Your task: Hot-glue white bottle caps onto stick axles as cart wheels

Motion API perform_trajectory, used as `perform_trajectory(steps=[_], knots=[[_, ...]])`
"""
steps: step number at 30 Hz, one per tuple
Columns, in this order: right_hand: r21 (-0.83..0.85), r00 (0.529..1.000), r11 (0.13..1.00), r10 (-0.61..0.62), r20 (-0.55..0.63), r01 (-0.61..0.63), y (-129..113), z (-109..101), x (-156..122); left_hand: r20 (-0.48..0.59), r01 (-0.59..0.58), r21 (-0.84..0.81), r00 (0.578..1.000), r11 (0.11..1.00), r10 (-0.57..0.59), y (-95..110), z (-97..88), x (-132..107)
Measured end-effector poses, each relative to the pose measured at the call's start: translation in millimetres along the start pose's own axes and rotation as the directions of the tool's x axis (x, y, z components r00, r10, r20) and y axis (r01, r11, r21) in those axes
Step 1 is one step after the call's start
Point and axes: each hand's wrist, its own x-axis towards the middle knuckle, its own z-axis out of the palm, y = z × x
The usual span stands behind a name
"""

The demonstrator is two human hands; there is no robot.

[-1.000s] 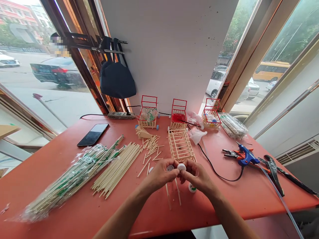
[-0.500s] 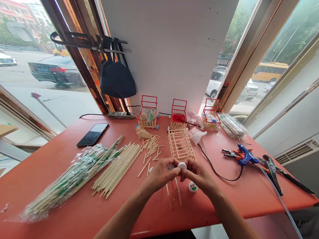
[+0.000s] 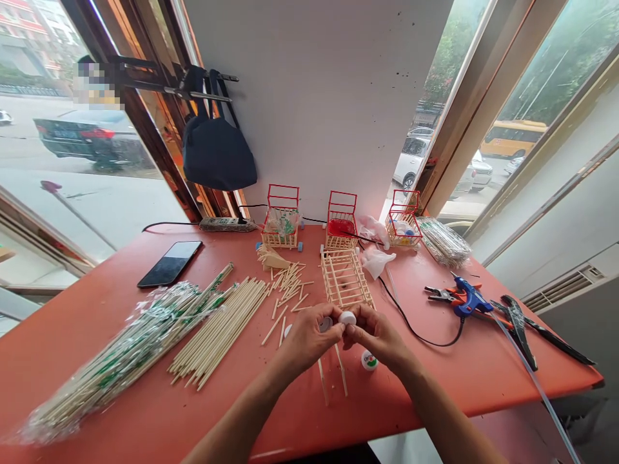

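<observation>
My left hand (image 3: pixel 309 340) and my right hand (image 3: pixel 380 338) meet above the red table (image 3: pixel 120 399), both pinched on a small white bottle cap (image 3: pixel 347 318). A second cap (image 3: pixel 325 324) sits by my left fingers, and I cannot tell whether they hold it. Another white cap with a green and red print (image 3: pixel 369 360) lies on the table under my right hand. Two cut sticks (image 3: pixel 333 380) lie below my hands. A flat stick frame (image 3: pixel 346 280) lies just beyond them.
Loose bamboo sticks (image 3: pixel 220 332) and wrapped chopsticks (image 3: pixel 120 354) lie at left, a phone (image 3: pixel 169 263) behind. Three small red-framed stick carts (image 3: pixel 341 222) stand at the back. A blue glue gun (image 3: pixel 468 301), pliers (image 3: pixel 442 295) and cutters (image 3: pixel 517 322) lie at right.
My hands stay together on the cap with barely any movement. The view has shifted slightly, so everything sits a little further left and higher.
</observation>
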Motion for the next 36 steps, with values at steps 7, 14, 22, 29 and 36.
perform_trajectory(steps=[7, 14, 22, 29, 36], knots=[[-0.274, 0.976, 0.950, -0.186, -0.115, 0.149, 11.3, -3.5, 0.1, -0.019, -0.023, 0.025, 1.000, 0.999, 0.024, 5.0, -2.8, -0.8], [-0.638, 0.794, 0.671, -0.589, -0.149, 0.378, 5.9, 0.4, -2.3, -0.024, -0.097, -0.080, 0.995, 0.992, 0.095, 3.0, -1.8, -3.7], [-0.896, 0.612, 0.213, -0.787, 0.078, 0.389, 0.8, 3.0, -13.0, -0.009, -0.060, -0.241, 0.998, 0.969, 0.060, 4.0, -0.1, -3.2], [-0.904, 0.574, 0.190, -0.816, 0.071, 0.382, -0.9, 3.2, -15.6, -0.010, -0.052, -0.280, 0.999, 0.959, 0.051, 4.5, 0.4, -4.7], [-0.907, 0.564, 0.139, -0.817, 0.121, 0.397, -6.5, 4.8, -18.7, 0.072, -0.013, -0.345, 0.997, 0.939, 0.040, -0.5, -0.3, -4.0]])
